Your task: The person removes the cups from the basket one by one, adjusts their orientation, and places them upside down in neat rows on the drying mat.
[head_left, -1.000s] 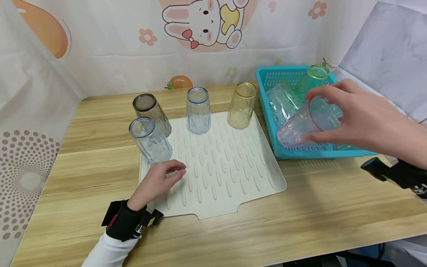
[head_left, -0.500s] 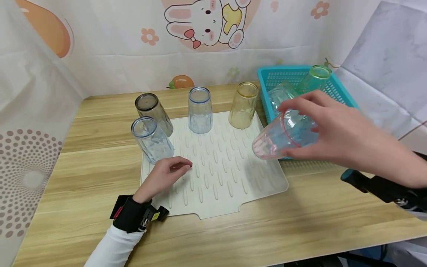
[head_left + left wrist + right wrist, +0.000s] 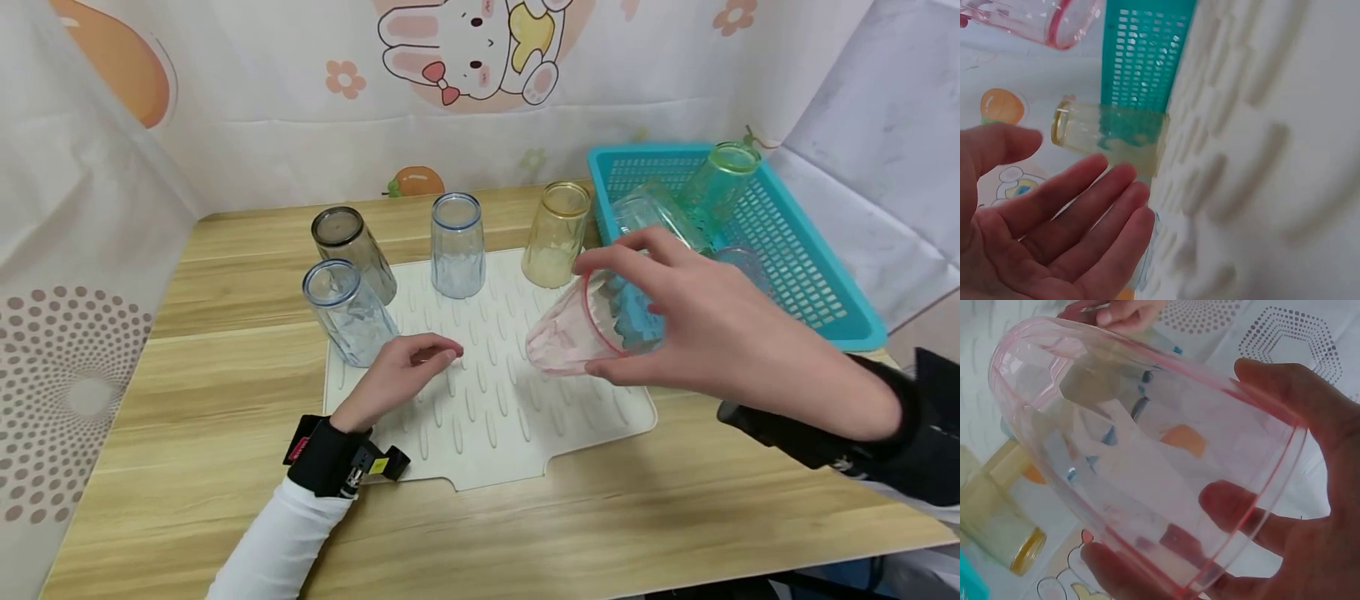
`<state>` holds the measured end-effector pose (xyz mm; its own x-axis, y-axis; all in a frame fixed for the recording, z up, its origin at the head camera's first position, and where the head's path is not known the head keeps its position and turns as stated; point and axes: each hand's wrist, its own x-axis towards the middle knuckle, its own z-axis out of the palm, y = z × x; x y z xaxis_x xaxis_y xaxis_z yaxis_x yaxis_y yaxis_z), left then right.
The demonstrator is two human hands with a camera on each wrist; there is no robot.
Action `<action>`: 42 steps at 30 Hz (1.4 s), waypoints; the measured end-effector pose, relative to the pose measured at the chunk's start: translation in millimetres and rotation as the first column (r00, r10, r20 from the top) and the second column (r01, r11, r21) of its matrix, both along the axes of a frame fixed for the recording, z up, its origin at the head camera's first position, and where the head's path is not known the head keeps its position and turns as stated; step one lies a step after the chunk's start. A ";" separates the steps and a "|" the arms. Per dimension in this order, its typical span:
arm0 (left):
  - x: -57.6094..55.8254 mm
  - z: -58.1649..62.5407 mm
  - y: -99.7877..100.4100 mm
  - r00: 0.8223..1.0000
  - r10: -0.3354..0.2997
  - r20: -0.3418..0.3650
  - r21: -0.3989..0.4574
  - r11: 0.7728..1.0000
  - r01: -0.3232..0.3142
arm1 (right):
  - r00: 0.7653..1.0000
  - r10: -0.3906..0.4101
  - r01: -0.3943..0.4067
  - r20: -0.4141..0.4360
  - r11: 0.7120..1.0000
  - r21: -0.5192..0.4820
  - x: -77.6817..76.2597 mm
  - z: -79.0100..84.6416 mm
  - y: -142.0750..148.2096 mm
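Above open mat (image 3: 491,446) near its right edge, right hand (image 3: 701,321) grips pink cup (image 3: 564,335)

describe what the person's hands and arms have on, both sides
Both the left hand and the right hand are bare, without gloves. The left arm has a white sleeve and a black wristband with a small red tag and a yellow mark. The right wrist has a black band too; little of that sleeve shows.
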<state>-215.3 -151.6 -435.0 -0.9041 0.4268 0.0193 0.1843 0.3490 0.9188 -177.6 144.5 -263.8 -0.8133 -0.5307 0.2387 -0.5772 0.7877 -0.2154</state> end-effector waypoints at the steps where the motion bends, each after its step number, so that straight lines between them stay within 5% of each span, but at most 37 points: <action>1: -1.4 0.4 2.6 1.000 0.001 0.013 0.019 1.000 -0.001 | 1.000 -0.002 0.002 0.010 1.000 -0.006 0.2 -0.8 -2.8; 10: -12.5 1.4 24.0 0.981 -0.074 0.178 0.260 0.965 0.026 | 0.998 0.037 -0.033 0.054 0.997 -0.075 0.1 -14.5 -24.7; 19: -17.5 1.7 39.3 0.909 -0.129 0.396 0.400 0.916 -0.044 | 0.996 0.065 -0.057 0.066 0.991 -0.123 -3.1 -25.0 -35.7; 27: -18.7 5.9 47.0 0.868 -0.145 0.476 0.425 0.901 -0.082 | 0.993 0.098 -0.086 0.059 0.981 -0.176 -2.4 -34.5 -42.2; 36: -18.8 5.5 48.7 0.872 -0.175 0.457 0.523 0.846 -0.104 | 0.995 0.099 -0.096 0.003 0.975 -0.200 -1.1 -42.0 -46.3; 42: -18.9 9.0 48.1 0.887 -0.110 0.449 0.511 0.846 -0.155 | 0.994 0.108 -0.107 -0.011 0.967 -0.229 -2.3 -51.0 -43.5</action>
